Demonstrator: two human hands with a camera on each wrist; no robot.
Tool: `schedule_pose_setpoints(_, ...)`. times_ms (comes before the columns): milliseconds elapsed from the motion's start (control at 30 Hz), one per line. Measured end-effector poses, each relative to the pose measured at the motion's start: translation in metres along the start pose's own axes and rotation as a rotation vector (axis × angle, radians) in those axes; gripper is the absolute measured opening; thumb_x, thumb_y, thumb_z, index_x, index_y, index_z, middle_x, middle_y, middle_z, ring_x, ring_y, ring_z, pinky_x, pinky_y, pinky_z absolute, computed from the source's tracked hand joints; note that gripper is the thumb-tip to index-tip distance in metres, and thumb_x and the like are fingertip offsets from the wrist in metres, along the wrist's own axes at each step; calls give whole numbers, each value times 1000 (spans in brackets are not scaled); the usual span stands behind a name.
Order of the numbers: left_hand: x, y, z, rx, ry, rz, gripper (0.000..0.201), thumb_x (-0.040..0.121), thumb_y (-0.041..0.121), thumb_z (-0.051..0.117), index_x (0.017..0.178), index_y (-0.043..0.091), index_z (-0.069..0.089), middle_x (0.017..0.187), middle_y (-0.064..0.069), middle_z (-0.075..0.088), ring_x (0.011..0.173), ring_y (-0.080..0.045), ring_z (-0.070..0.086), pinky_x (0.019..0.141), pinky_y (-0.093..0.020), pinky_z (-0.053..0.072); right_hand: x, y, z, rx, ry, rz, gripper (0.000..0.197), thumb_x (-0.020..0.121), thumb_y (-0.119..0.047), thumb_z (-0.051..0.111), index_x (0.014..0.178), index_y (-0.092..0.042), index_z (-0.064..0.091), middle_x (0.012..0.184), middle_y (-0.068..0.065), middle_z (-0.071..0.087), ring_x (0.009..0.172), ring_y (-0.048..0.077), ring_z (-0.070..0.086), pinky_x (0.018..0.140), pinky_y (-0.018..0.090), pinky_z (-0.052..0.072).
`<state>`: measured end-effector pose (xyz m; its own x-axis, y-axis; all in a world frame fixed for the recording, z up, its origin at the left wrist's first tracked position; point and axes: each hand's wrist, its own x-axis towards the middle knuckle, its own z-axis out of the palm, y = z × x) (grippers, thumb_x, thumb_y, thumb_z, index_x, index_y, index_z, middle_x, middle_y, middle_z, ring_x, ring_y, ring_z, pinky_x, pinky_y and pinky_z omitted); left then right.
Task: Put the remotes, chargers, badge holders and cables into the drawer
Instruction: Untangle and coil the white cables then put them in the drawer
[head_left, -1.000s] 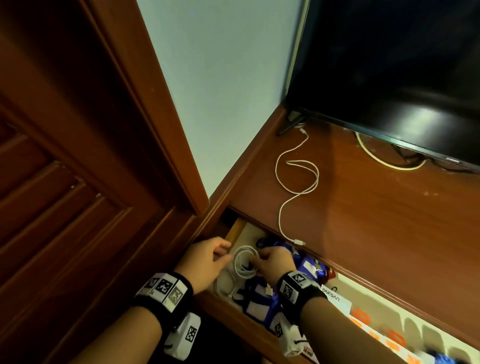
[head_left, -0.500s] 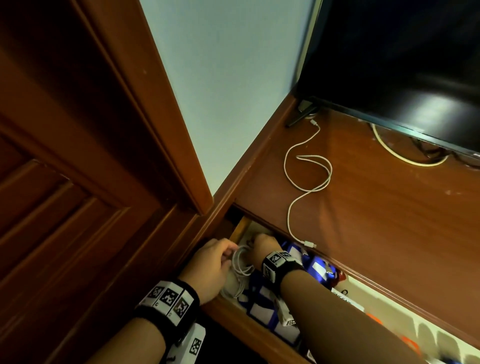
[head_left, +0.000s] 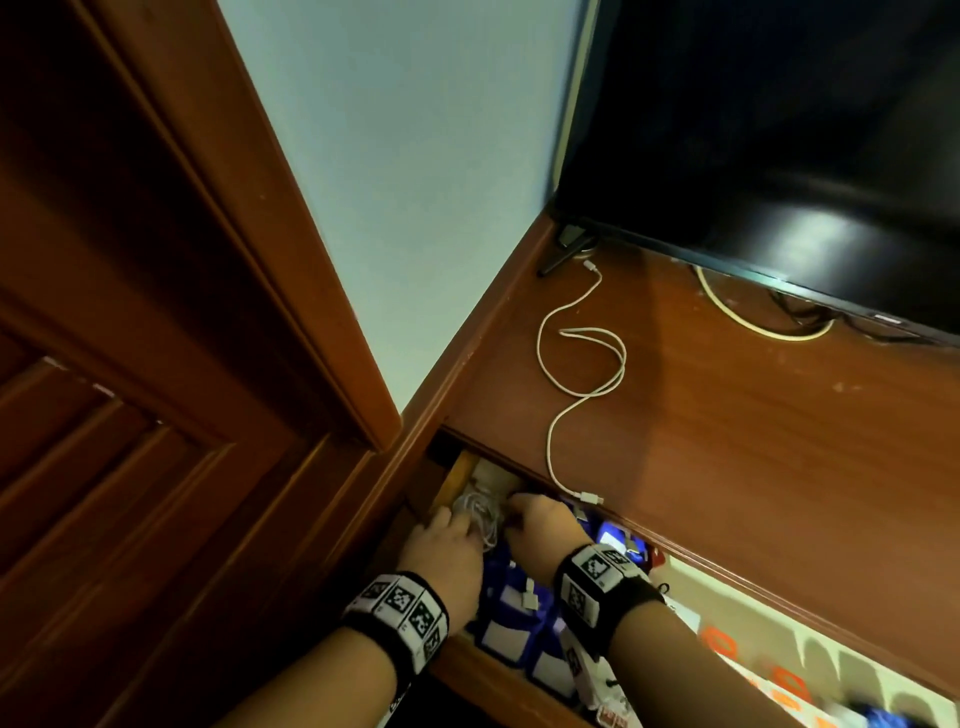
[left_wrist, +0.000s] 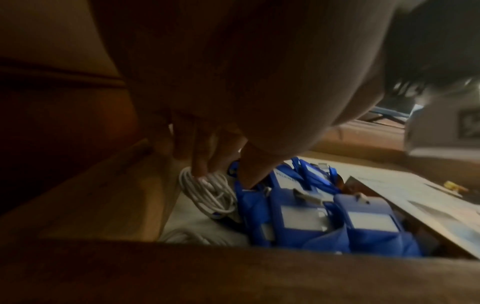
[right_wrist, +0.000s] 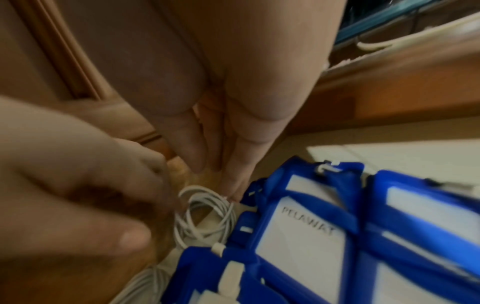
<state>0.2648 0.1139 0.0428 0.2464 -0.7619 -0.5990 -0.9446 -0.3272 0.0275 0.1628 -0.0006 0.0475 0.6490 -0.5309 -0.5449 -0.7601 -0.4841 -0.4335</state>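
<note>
The drawer (head_left: 498, 686) stands open under the wooden top. In its far left corner lies a coiled white cable (head_left: 478, 514) (left_wrist: 210, 195) (right_wrist: 205, 214). My left hand (head_left: 452, 519) (left_wrist: 221, 176) (right_wrist: 166, 197) has its fingers curled onto the coil's left side. The straight fingers of my right hand (head_left: 511, 512) (right_wrist: 226, 185) press down at the coil's right edge. Several blue badge holders (head_left: 511, 613) (left_wrist: 311, 218) (right_wrist: 311, 236) fill the drawer beside the coil. A loose white cable (head_left: 587, 364) snakes across the top.
A black TV (head_left: 779, 130) stands on the wooden top (head_left: 753, 441), with cords behind it. Another white cable (left_wrist: 187, 236) lies at the drawer's near left. An orange-and-white pack (head_left: 779, 686) sits further right. A wooden door (head_left: 130, 364) bounds the left.
Both hands have pushed the white coil from the drawer's near left towards its back left corner, partly under the top's edge. The loose cable on top has not moved.
</note>
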Motion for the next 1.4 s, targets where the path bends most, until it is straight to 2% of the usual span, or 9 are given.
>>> schedule_pose_setpoints(200, -4, 8, 5, 263, -36, -20, 41, 98, 41, 51, 133, 22, 64, 157, -7, 25, 135, -32, 26, 107, -49, 26, -46, 12, -22, 127, -28, -55, 26, 99, -19, 54, 118, -19, 72, 109, 2, 75, 100, 19, 70, 85, 26, 53)
schedule_pose_setpoints(367, -3, 8, 2, 323, -101, 73, 42, 102, 37, 45, 136, 18, 63, 162, -11, 33, 144, -31, 25, 111, -50, 22, -57, 17, -60, 220, 115, -44, 13, 94, -28, 65, 87, -20, 72, 76, -1, 74, 68, 14, 71, 70, 31, 59)
schedule_pose_setpoints(467, 0, 10, 1, 370, -159, 86, 37, 102, 38, 48, 128, 19, 66, 154, -9, 44, 145, -28, 26, 114, -49, 20, -43, 25, -76, 91, 347, -29, 18, 88, -35, 73, 89, -23, 60, 88, -5, 61, 76, 16, 59, 71, 28, 47)
schedule_pose_setpoints(633, 8, 8, -8, 437, -263, 82, 41, 102, 39, 47, 138, 24, 61, 157, -5, 39, 147, -30, 21, 117, -54, 17, -29, 31, -65, -126, 235, 160, 49, 87, -45, 72, 121, -18, 50, 121, 7, 46, 112, 32, 55, 93, 43, 51)
schedule_pose_setpoints(767, 8, -10, -17, 242, -174, 90, 35, 94, 27, 60, 128, 18, 64, 140, -5, 53, 131, -29, 43, 110, -49, 36, -31, 41, -62, -98, 255, 202, 32, 94, -37, 67, 118, -18, 56, 120, 8, 45, 117, 33, 52, 98, 44, 50)
schedule_pose_setpoints(900, 8, -32, -31, -122, -67, 21, 39, 93, 9, 54, 124, 24, 70, 137, -7, 58, 121, -30, 58, 104, -43, 51, -36, 50, -71, -87, 258, 204, 30, 95, -39, 66, 116, -18, 61, 121, 7, 53, 117, 32, 54, 100, 41, 49)
schedule_pose_setpoints(1100, 1, -26, -95, -619, 439, 59, 29, 100, 21, 57, 123, 34, 69, 115, 6, 69, 106, -12, 64, 100, -36, 54, -60, 49, -106, 84, 458, 80, 16, 91, -50, 50, 85, -37, 58, 85, -8, 69, 78, 18, 67, 75, 39, 59)
schedule_pose_setpoints(1300, -3, 22, -191, -654, 529, 364, 74, 99, 13, 60, 158, 46, 29, 161, 17, 32, 147, -8, 27, 120, -31, 25, -122, 21, -183, 301, 463, -70, 18, 104, -32, 56, 93, -26, 70, 82, -3, 73, 73, 9, 68, 74, 31, 59)
schedule_pose_setpoints(1400, -1, 48, -225, -739, 517, 499, 65, 102, 24, 60, 155, 50, 34, 163, 18, 29, 148, -3, 26, 123, -32, 25, -156, 6, -215, 554, 610, -187, 14, 102, -22, 61, 95, -18, 73, 80, 4, 74, 68, 18, 68, 69, 34, 59)
